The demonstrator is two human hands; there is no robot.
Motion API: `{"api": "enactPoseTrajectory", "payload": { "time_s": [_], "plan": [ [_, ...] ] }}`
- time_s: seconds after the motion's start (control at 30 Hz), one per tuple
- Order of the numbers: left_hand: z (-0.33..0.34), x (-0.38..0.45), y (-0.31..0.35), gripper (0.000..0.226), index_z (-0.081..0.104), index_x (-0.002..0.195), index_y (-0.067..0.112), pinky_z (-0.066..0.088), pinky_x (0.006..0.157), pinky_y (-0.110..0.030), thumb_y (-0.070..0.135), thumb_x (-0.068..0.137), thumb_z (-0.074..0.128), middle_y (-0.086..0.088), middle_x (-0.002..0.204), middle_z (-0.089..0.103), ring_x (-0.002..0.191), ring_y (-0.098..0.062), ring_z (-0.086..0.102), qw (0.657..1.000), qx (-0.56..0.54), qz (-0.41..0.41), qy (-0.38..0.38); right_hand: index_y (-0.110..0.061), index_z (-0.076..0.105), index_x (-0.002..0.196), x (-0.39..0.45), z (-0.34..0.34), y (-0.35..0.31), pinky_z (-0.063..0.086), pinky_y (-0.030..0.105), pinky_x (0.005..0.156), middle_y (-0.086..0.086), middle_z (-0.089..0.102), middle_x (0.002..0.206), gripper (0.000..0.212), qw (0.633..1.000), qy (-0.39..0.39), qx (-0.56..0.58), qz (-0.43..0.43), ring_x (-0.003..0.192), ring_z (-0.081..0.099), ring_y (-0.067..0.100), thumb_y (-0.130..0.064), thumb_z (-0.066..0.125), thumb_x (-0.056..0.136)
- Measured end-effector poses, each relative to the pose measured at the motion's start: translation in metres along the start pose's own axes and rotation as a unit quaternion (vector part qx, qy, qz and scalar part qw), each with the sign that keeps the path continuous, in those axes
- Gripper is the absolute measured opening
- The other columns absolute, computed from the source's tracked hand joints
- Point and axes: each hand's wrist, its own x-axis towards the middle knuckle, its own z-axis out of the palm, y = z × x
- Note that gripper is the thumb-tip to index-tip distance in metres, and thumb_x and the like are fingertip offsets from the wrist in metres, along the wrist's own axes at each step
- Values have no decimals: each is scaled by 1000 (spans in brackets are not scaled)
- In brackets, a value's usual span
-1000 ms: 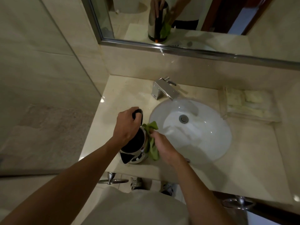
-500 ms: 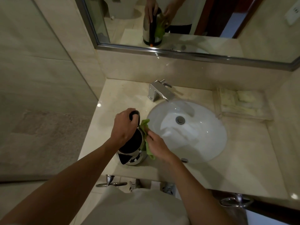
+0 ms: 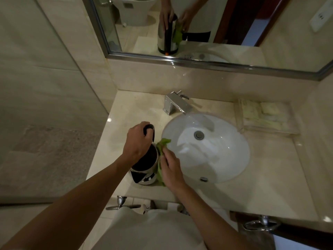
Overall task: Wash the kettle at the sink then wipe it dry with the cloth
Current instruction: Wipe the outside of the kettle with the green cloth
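A steel kettle with a black lid and black handle stands upright on the beige counter, just left of the white sink. My left hand grips the top of the handle. My right hand presses a green cloth against the kettle's right side, its fingers curled over the cloth. The cloth's upper end sticks out above my fingers. The mirror shows the same hold from the front.
A chrome faucet sits behind the sink, its water off. A clear tray of folded items lies at the back right of the counter. A glass partition stands to the left. Towel holders hang under the counter edge.
My right hand with the cloth has slid a little up and down along the kettle's right side. The left hand keeps its hold on the handle. The camera has shifted slightly.
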Motion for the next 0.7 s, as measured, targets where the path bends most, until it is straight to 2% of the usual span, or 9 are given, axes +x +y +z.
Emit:
{"api": "enactPoseTrajectory", "payload": {
  "time_s": [0.07,0.17,0.3,0.4,0.5,0.57,0.63,0.67,0.7],
  "plan": [
    [0,0,0,31,62,118,8,46,80,-26,15,92,47,-9,106,69,87,-20,62,1000,4,4,1,-32,39,149,0,-2,-6,29,26,95,-11,40,140,42,1000,-1,-15,-23,116,32,11,-31,29,108],
    [0,1,0,31,62,118,7,47,80,-29,15,92,47,-10,106,69,89,-21,62,1000,7,9,-3,-27,40,148,8,-1,-8,28,28,98,-4,40,143,42,999,0,-33,-26,117,33,15,-32,27,109],
    [1,0,-1,31,61,121,8,41,80,-25,16,93,47,-9,111,68,93,-20,61,1000,10,4,-9,-27,36,152,15,7,7,29,38,116,2,39,152,47,997,1,7,75,140,37,26,-38,22,108],
    [1,-1,-2,33,60,122,9,41,82,-24,17,93,47,-8,114,67,97,-19,61,1000,8,1,-10,-30,34,153,11,14,25,29,41,120,3,41,153,48,991,-11,42,129,142,39,25,-39,21,108],
    [2,0,-3,34,60,122,9,43,82,-25,18,92,47,-8,113,67,95,-21,61,1000,9,-2,-7,-30,44,147,12,13,26,41,40,110,3,56,139,45,994,8,35,101,129,52,26,-37,25,107],
    [2,1,-2,33,60,122,9,43,81,-26,17,93,47,-9,111,67,93,-20,61,1000,8,0,-8,-35,50,139,13,8,10,48,38,95,2,64,119,44,999,15,2,48,113,56,26,-43,25,104],
    [2,1,-2,32,61,120,8,44,81,-27,17,93,47,-9,111,68,92,-19,60,1000,6,3,-4,-37,58,114,16,2,-5,43,29,78,5,57,103,33,1000,-11,-2,25,105,48,21,-39,27,106],
    [2,1,-1,31,61,119,7,44,81,-27,16,93,48,-9,110,68,90,-18,60,1000,3,5,-2,-37,56,96,19,-1,-10,37,25,72,8,53,101,29,999,-26,3,26,103,44,19,-35,29,107],
    [2,1,-1,30,62,118,7,44,81,-26,15,93,48,-9,109,68,89,-17,59,1000,1,8,-1,-36,51,86,20,-3,-15,35,23,69,10,51,101,30,999,-28,12,29,103,42,18,-34,30,108]
  ]
}}
